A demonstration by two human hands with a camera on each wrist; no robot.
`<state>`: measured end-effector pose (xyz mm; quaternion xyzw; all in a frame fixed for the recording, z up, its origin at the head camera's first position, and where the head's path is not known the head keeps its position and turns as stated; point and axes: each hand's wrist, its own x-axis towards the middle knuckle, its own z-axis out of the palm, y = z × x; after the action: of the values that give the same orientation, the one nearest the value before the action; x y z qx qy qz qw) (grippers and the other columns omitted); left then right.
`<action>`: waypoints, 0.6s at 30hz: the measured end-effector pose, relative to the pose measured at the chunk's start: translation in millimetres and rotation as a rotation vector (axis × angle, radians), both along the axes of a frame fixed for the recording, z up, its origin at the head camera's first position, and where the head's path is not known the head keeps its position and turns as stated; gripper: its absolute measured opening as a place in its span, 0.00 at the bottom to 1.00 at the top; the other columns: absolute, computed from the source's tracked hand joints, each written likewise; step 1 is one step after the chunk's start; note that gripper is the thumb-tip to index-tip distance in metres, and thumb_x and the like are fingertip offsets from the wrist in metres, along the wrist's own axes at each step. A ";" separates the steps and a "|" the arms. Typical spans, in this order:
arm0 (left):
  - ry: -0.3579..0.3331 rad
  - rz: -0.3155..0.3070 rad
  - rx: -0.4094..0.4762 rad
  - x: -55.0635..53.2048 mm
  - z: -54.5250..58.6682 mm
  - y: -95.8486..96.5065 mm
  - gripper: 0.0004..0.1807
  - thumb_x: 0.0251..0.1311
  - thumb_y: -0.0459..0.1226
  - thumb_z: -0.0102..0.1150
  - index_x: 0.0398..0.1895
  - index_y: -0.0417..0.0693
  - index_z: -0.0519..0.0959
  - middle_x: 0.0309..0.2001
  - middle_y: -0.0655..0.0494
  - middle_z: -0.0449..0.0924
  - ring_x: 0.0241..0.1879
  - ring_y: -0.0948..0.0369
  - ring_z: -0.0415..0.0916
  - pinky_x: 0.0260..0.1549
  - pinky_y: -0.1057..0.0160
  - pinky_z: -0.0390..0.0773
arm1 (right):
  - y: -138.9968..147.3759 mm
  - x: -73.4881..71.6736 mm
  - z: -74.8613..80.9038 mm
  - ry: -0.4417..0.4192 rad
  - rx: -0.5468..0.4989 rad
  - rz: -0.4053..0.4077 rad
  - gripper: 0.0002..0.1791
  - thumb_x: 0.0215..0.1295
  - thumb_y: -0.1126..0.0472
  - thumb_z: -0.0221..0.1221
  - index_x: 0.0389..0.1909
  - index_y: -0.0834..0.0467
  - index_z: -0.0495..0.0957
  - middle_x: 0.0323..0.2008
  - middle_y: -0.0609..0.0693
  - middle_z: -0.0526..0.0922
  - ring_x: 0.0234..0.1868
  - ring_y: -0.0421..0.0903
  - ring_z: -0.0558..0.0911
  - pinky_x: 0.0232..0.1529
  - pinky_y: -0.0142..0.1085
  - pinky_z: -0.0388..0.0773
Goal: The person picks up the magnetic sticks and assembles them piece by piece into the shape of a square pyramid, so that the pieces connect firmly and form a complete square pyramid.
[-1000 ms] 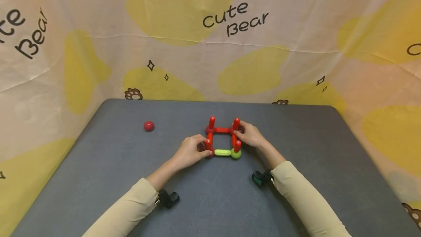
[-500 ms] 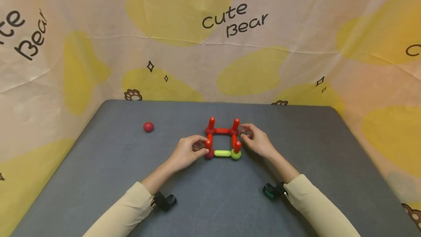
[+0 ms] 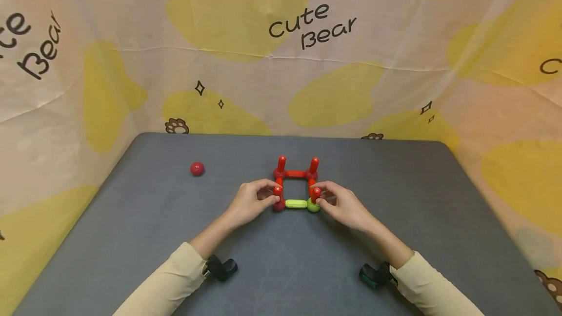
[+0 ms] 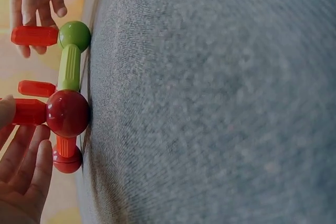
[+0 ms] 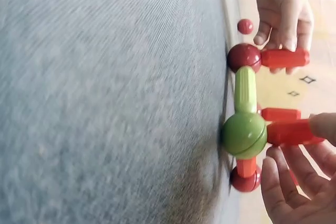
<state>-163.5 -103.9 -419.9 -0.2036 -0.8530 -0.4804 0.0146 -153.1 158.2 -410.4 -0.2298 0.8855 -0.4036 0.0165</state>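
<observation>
A square frame of magnetic rods and balls lies on the grey table (image 3: 281, 267). Red balls sit at three corners, and a green ball (image 5: 244, 135) at the near right one. A lime rod (image 3: 296, 204) joins the green ball to the near left red ball (image 4: 68, 113); the other sides are red. Each corner bears an upright red rod. With thumb and fingertips, my left hand (image 3: 248, 203) pinches the near left upright rod (image 4: 30, 112). On the opposite side, my right hand (image 3: 347, 206) pinches the upright rod (image 5: 294, 131) over the green ball.
A loose red ball (image 3: 197, 168) lies on the table to the left of the frame. Behind the table hangs a printed cloth backdrop (image 3: 246, 23). Dark wrist straps with cameras (image 3: 221, 268) sit below both hands.
My right hand has let go at the far right corner, drawn back toward me, and taken hold of the near right upright rod. My left hand stays at the near left corner.
</observation>
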 end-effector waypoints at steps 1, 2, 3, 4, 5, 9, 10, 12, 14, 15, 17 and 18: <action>-0.001 0.000 0.000 0.2 0.0 0.1 0.09 0.51 0.34 0.65 0.37 0.50 0.80 0.32 0.59 0.82 0.30 0.66 0.79 0.30 0.68 0.77 | -1.2 0.4 0.6 0.008 -0.002 -0.002 0.15 0.60 0.64 0.58 0.49 0.56 0.74 0.44 0.48 0.80 0.42 0.45 0.81 0.41 0.36 0.78; 0.000 0.000 -0.001 0.4 0.0 0.3 0.09 0.51 0.34 0.65 0.37 0.50 0.80 0.32 0.59 0.82 0.30 0.66 0.79 0.29 0.69 0.77 | -2.3 0.5 1.1 0.014 0.002 -0.007 0.14 0.60 0.64 0.58 0.48 0.56 0.74 0.43 0.48 0.80 0.42 0.45 0.81 0.41 0.35 0.78; 0.000 -0.001 -0.003 0.5 -0.1 0.6 0.09 0.51 0.34 0.65 0.36 0.49 0.80 0.32 0.59 0.82 0.31 0.66 0.78 0.29 0.69 0.77 | -3.2 0.4 1.4 0.018 0.004 -0.012 0.13 0.60 0.64 0.58 0.47 0.56 0.75 0.42 0.48 0.80 0.42 0.45 0.81 0.40 0.35 0.78; -0.001 -0.002 -0.004 0.7 0.1 0.8 0.09 0.51 0.34 0.65 0.36 0.49 0.80 0.32 0.59 0.82 0.31 0.66 0.78 0.30 0.69 0.77 | -4.0 0.3 1.6 0.018 0.006 -0.017 0.12 0.60 0.64 0.58 0.46 0.56 0.75 0.42 0.48 0.81 0.41 0.44 0.81 0.40 0.35 0.78; -0.003 -0.003 -0.002 0.9 0.5 1.2 0.09 0.51 0.34 0.65 0.36 0.49 0.80 0.32 0.59 0.82 0.31 0.65 0.78 0.30 0.69 0.77 | -4.7 0.1 1.9 0.019 0.008 -0.022 0.12 0.61 0.64 0.58 0.46 0.56 0.75 0.41 0.48 0.81 0.41 0.44 0.81 0.40 0.34 0.78; -0.013 0.001 -0.008 0.9 2.3 3.2 0.09 0.51 0.35 0.66 0.37 0.49 0.80 0.31 0.59 0.82 0.30 0.65 0.78 0.29 0.69 0.77 | -7.4 -1.8 2.1 0.012 0.015 -0.030 0.11 0.61 0.63 0.58 0.44 0.56 0.76 0.39 0.47 0.81 0.40 0.44 0.80 0.40 0.35 0.78; -0.020 0.003 -0.008 0.6 2.7 4.2 0.10 0.51 0.35 0.66 0.37 0.48 0.80 0.31 0.59 0.82 0.29 0.65 0.78 0.30 0.70 0.77 | -7.9 -2.4 1.9 0.013 0.019 -0.032 0.11 0.61 0.63 0.58 0.44 0.56 0.76 0.38 0.47 0.81 0.39 0.44 0.80 0.40 0.36 0.78; -0.033 0.008 -0.018 -0.3 3.2 6.2 0.11 0.50 0.35 0.66 0.38 0.48 0.80 0.31 0.58 0.82 0.29 0.65 0.78 0.30 0.70 0.77 | -8.9 -4.1 1.4 0.011 0.024 -0.036 0.11 0.61 0.63 0.58 0.44 0.56 0.76 0.37 0.47 0.81 0.39 0.43 0.80 0.40 0.36 0.78; -0.044 0.012 -0.025 -1.6 3.6 8.4 0.11 0.50 0.36 0.66 0.39 0.48 0.80 0.32 0.58 0.82 0.28 0.66 0.79 0.30 0.70 0.78 | -10.1 -6.3 0.4 0.011 0.028 -0.041 0.10 0.61 0.63 0.58 0.44 0.55 0.76 0.36 0.47 0.81 0.38 0.43 0.80 0.40 0.37 0.78; -0.054 0.016 -0.034 -2.5 3.7 9.5 0.12 0.50 0.36 0.67 0.39 0.48 0.80 0.32 0.58 0.82 0.28 0.66 0.79 0.30 0.70 0.78 | -10.8 -7.2 0.3 0.006 0.029 -0.046 0.10 0.61 0.62 0.59 0.44 0.55 0.76 0.36 0.47 0.81 0.38 0.43 0.80 0.40 0.37 0.79; -0.057 0.020 -0.048 -3.9 4.2 11.6 0.12 0.50 0.36 0.67 0.40 0.48 0.80 0.32 0.58 0.82 0.27 0.67 0.79 0.30 0.70 0.78 | -12.0 -9.0 0.0 0.001 0.034 -0.050 0.10 0.61 0.62 0.58 0.44 0.55 0.76 0.36 0.47 0.81 0.38 0.43 0.80 0.40 0.38 0.79; -0.054 0.021 -0.052 -4.7 4.3 12.6 0.13 0.49 0.36 0.67 0.40 0.48 0.81 0.33 0.57 0.82 0.27 0.67 0.79 0.30 0.70 0.78 | -12.6 -10.0 -0.3 -0.005 0.037 -0.051 0.10 0.61 0.61 0.58 0.44 0.55 0.76 0.37 0.47 0.81 0.38 0.43 0.80 0.41 0.38 0.79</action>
<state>-168.2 -91.3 -415.6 -0.1818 -0.8674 -0.4632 -0.0086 -163.1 145.7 -410.7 -0.2056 0.8983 -0.3881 0.0125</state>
